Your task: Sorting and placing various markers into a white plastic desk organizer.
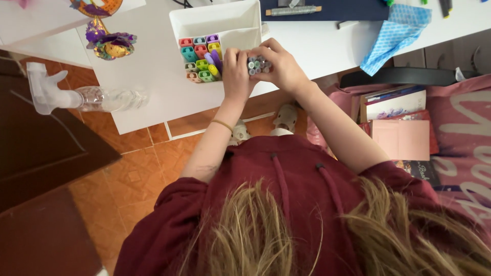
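Markers point(259, 65) sit bundled in both hands, left hand point(236, 71) and right hand point(279, 64) closed around them, beside the white bin point(215, 20) of coloured markers point(202, 59) on the tabletop point(148, 76).

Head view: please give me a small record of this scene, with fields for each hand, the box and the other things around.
left hand: grips the bundle of grey markers from the left
right hand: wraps the same bundle from the right
white box: on the white table, pastel markers standing in its near left corner
spray bottle: clear, lying at the table's left edge
blue cloth: hangs over the table's edge at right
books: stacked at right
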